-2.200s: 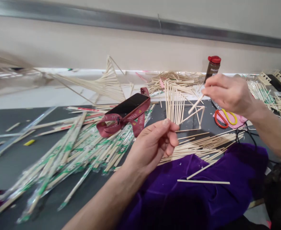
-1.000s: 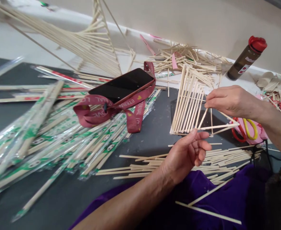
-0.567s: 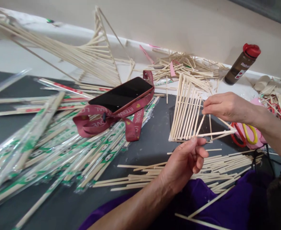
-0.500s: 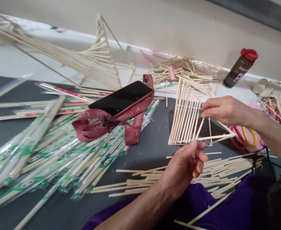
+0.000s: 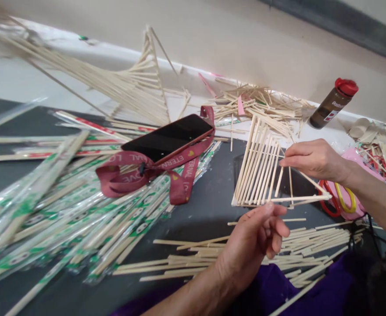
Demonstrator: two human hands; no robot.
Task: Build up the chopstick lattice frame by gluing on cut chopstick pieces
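My right hand (image 5: 314, 160) pinches a thin wooden chopstick (image 5: 279, 182) at its upper end. The chopstick slants down toward the front bar of a frame (image 5: 257, 162) built from chopsticks, with a row of parallel sticks on its left and a triangular end on its right. My left hand (image 5: 255, 237) lies palm up before the frame, fingers loosely curled and apart. Its thumb tip is at the front bar; whether it presses on it I cannot tell. Loose chopsticks (image 5: 314, 241) lie under and beside this hand.
Plastic-wrapped chopsticks (image 5: 114, 224) cover the left of the dark table, with a phone (image 5: 169, 137) and red lanyard (image 5: 189, 177) on top. Behind stand a larger stick structure (image 5: 114, 87), a stick pile (image 5: 255, 98) and a bottle (image 5: 333, 103). Scissors (image 5: 344, 199) lie at right.
The chopstick in my right hand has shifted slightly right, its lower end now apart from the front bar. My left hand stays by the frame. The view has shifted a little.
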